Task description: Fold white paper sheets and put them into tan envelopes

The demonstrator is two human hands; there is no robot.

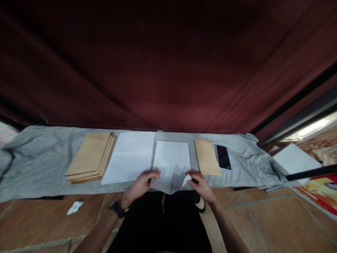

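Observation:
A white sheet of paper (172, 158) lies on the grey cloth (39, 161) in front of me, its near edge lifted off the surface. My left hand (142, 183) pinches the sheet's near left corner, fingers curled. My right hand (200, 182) grips the near right corner the same way. A black watch sits on my left wrist.
A stack of brown envelopes (92, 156) lies at the left, with a stack of white paper (130, 156) beside it. One brown envelope (207, 156) and a dark phone (223, 157) lie to the right. A dark red curtain hangs behind. A scrap of paper (75, 207) lies on the tiled floor.

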